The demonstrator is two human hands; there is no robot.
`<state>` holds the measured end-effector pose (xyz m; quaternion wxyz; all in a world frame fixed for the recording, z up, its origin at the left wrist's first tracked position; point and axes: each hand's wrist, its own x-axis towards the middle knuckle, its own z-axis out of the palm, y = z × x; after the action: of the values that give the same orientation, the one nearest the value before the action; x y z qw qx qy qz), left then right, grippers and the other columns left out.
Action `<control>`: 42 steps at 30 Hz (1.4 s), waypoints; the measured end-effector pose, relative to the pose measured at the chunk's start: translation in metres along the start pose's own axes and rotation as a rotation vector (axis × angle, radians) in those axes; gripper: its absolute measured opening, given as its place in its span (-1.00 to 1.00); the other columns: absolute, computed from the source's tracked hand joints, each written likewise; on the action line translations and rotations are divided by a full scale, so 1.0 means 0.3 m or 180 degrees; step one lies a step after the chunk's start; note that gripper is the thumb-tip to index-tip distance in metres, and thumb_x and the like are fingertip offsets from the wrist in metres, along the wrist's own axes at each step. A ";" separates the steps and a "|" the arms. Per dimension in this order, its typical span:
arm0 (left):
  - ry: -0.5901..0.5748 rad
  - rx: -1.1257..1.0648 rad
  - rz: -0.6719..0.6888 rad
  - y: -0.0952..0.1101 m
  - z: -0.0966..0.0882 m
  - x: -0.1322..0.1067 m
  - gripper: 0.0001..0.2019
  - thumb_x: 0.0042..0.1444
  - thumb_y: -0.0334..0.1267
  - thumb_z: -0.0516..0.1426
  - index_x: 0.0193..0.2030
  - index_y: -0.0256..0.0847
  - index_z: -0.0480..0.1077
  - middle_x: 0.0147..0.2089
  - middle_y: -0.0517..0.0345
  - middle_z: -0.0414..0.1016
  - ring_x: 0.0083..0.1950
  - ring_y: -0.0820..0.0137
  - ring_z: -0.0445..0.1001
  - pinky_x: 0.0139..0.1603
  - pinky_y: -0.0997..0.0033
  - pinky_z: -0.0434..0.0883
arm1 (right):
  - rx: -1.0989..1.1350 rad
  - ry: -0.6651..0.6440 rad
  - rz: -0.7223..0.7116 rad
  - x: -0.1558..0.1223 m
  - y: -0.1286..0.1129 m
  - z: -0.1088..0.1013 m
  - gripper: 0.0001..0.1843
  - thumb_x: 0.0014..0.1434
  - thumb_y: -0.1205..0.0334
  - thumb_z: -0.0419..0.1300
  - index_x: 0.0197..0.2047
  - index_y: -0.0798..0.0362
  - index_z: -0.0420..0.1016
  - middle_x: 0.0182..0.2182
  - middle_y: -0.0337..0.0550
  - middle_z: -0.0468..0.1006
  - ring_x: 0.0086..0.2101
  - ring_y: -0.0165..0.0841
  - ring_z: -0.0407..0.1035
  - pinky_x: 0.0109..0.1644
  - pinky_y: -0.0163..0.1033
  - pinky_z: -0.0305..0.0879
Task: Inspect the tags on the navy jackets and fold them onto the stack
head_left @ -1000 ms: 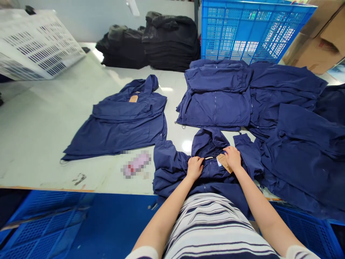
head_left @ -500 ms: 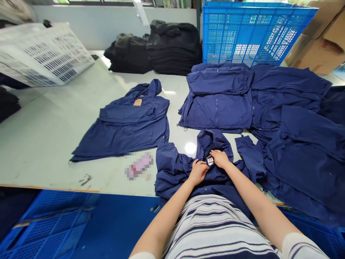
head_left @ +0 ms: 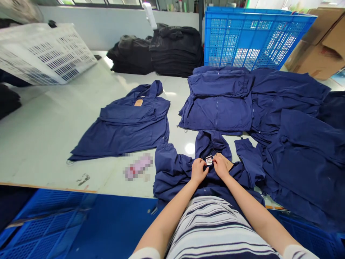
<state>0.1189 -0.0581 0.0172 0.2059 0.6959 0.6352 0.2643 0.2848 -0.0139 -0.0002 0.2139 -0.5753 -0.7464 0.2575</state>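
A navy hooded jacket lies at the table's front edge against my body, its hood pointing away from me. A white neck label shows at the collar, between my hands. My left hand pinches the collar just left of the label. On the other side my right hand grips the collar with closed fingers. A brown hang tag sticks out beside the right fingers; whether they also hold its string is hidden.
Another navy jacket with a tag lies folded at left. Stacked navy jackets cover the right side. Black garment piles, a blue crate and a white basket stand behind. A blurred pinkish item lies near the front edge.
The brown hang tag now shows beside my right hand. That hand has come down slightly to the label's right side, and the label faces up more fully. The view has shifted a little.
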 end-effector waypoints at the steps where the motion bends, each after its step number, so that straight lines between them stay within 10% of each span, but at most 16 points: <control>1: 0.0049 -0.0032 -0.0162 -0.006 0.007 0.008 -0.90 0.05 -0.26 0.22 -0.27 -0.15 0.46 -0.14 0.07 0.38 -0.03 0.26 0.34 0.02 0.18 0.32 | 0.0024 0.0066 0.0157 -0.010 0.016 0.013 -0.68 0.23 0.38 -0.06 -0.17 0.08 0.52 -0.19 -0.01 0.55 -0.14 -0.25 0.41 0.00 -0.18 0.34; 15: -0.0196 -0.0221 -0.0258 -0.053 0.055 -0.013 -0.95 -0.01 -0.32 0.28 -0.44 -0.17 0.49 -0.10 0.10 0.41 0.01 0.26 0.34 0.09 0.16 0.30 | 0.0338 -0.0149 0.1039 0.047 0.007 0.073 -0.80 0.15 0.18 0.14 -0.40 0.02 0.56 -0.23 -0.02 0.59 -0.22 -0.22 0.46 -0.13 -0.18 0.36; 24: -0.0056 -0.0298 -0.0100 -0.068 0.063 -0.025 -0.62 0.05 -0.28 0.24 0.05 -0.07 0.49 -0.06 0.08 0.44 0.03 0.26 0.37 0.11 0.19 0.31 | 0.1119 -0.0331 0.0532 0.030 0.065 0.038 -0.71 0.18 0.09 0.14 -0.43 0.08 0.56 -0.34 -0.10 0.62 -0.25 -0.25 0.48 -0.09 -0.19 0.39; 42: 0.0167 -0.0823 -0.1105 -0.056 0.119 0.055 -0.90 0.05 -0.16 0.25 -0.38 -0.05 0.61 -0.20 0.14 0.49 -0.11 0.33 0.42 0.02 0.24 0.31 | 0.2216 -0.0310 0.0692 0.001 0.110 0.040 -0.68 -0.09 -0.07 0.33 -0.48 0.03 0.57 -0.34 -0.09 0.62 -0.24 -0.21 0.47 -0.01 -0.09 0.34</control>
<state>0.1293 -0.0381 -0.0193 0.3193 0.5369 0.7114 0.3221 0.3021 -0.0085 -0.0305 0.3324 -0.5310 -0.5578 0.5444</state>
